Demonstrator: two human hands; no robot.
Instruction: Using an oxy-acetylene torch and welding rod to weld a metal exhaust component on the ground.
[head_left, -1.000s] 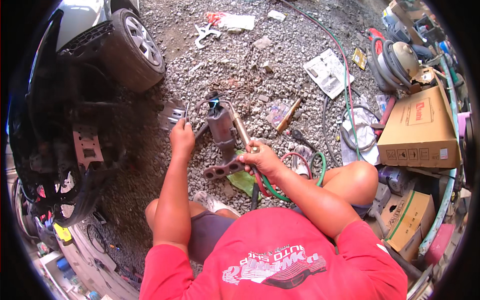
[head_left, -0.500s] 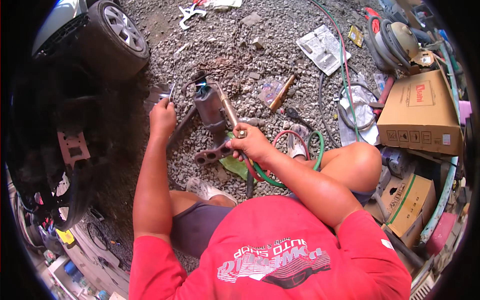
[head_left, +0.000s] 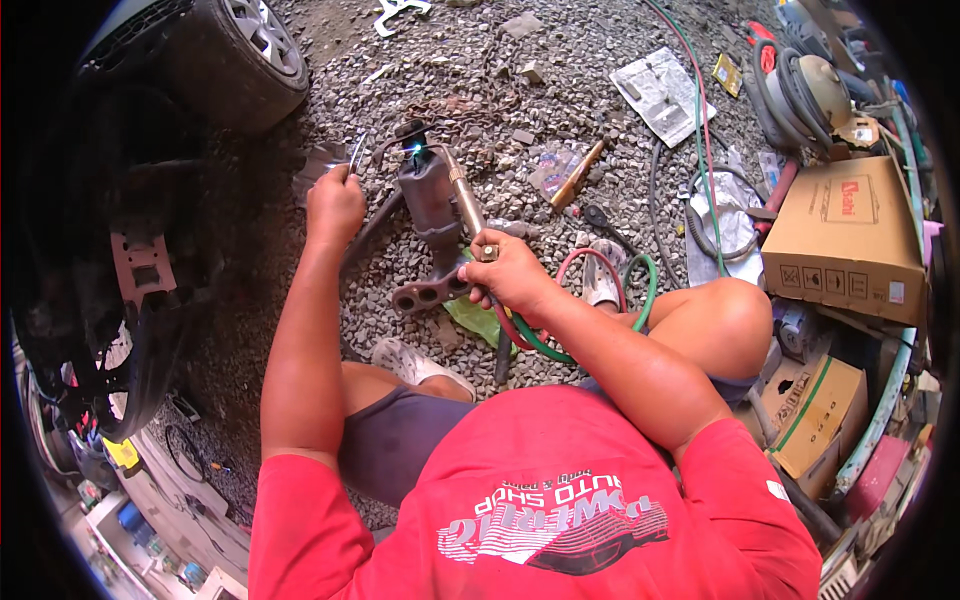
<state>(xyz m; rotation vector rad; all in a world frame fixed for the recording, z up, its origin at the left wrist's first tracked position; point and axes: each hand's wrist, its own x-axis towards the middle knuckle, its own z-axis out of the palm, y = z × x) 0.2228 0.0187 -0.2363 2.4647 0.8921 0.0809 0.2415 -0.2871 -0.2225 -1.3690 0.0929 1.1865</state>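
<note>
Head view: my right hand [head_left: 508,270] is wrapped round a long brass-coloured metal torch with a bent tip [head_left: 467,200], my left hand [head_left: 335,207] pinches a thin silvery metal rod [head_left: 357,153], and the brown, canister-shaped metal exhaust part with a holed flange [head_left: 427,195] is ahead of me over loose grey gravel [head_left: 625,215], a blue-green glow [head_left: 417,148] at its neck. Should that part rock on the stones, or my right wrist drift, I reckon the heat could stray or burn through one spot. Compared with half a second ago, the glow is brighter, while both grips look unchanged.
</note>
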